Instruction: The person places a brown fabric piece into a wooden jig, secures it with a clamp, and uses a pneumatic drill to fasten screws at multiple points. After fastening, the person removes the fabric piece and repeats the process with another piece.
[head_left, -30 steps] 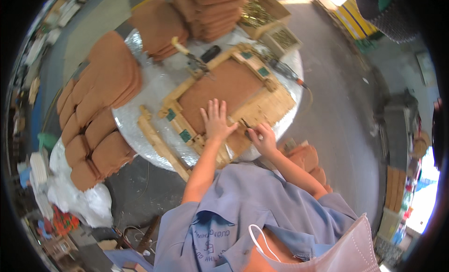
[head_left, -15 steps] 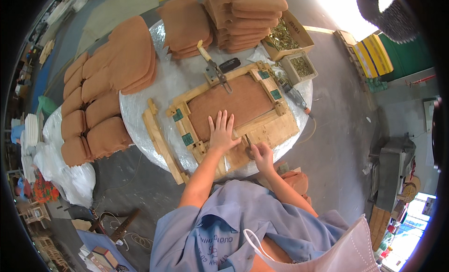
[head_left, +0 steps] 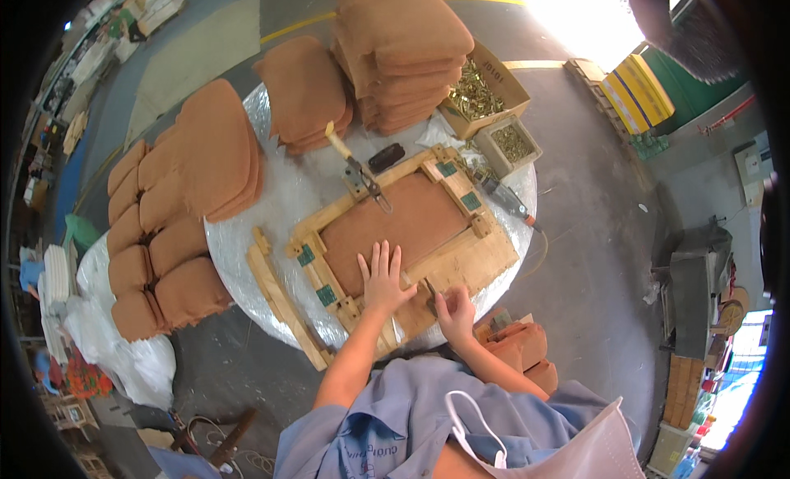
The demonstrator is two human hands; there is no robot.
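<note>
My left hand [head_left: 381, 279] lies with fingers spread on the near left part of a flat brown panel [head_left: 411, 216]. That panel sits inside a wooden frame jig [head_left: 475, 257] with green patches at its sides. At the jig's near edge my right hand [head_left: 455, 314] is closed, thumb and fingers pinching a small dark metal piece [head_left: 429, 291]. Its exact kind is partly hidden by the fingers. On the jig's far rail a metal toggle clamp [head_left: 360, 173] with a pale yellow handle reaches over the panel.
The jig stands on a round table wrapped in clear film [head_left: 239, 265]. Stacks of brown panels [head_left: 403, 51] rise behind and to the left. Boxes of metal fasteners [head_left: 477, 92], a power tool [head_left: 504, 197] with a cord and a loose wooden bar [head_left: 284, 302] lie around the jig.
The whole view has shifted, so the table sits lower in the picture. My left hand stays spread on the panel, and my right hand stays at the small metal piece.
</note>
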